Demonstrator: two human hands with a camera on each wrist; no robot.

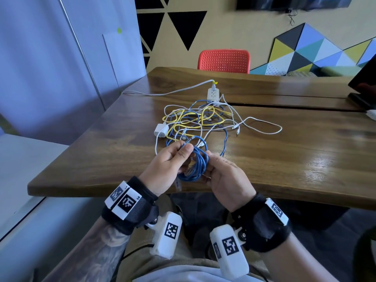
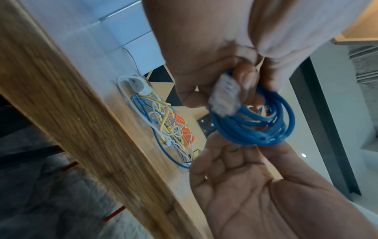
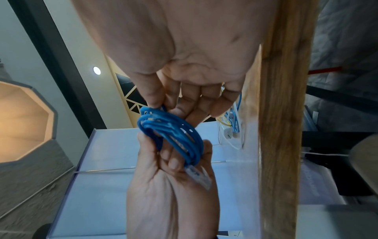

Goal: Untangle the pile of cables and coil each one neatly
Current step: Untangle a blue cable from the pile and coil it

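Note:
A blue network cable (image 1: 196, 165) is wound into a small coil between both hands over the table's near edge. My left hand (image 1: 183, 152) grips one side of the coil (image 2: 253, 126), and a clear plug (image 2: 224, 98) sticks out by its fingers. My right hand (image 1: 209, 160) pinches the opposite side of the coil (image 3: 169, 129) between thumb and fingers (image 3: 152, 98). Further back on the wooden table (image 1: 284, 159) lies the tangled pile (image 1: 200, 121) of yellow, blue and white cables. A white charger block (image 1: 161, 130) sits at the pile's left edge.
A white power strip (image 1: 213, 94) lies behind the pile, its cord running left to the table's edge. One white cable loops out to the right (image 1: 264, 127). A red chair (image 1: 223, 61) stands at the table's far side. A dark device (image 1: 364, 86) sits at the right edge.

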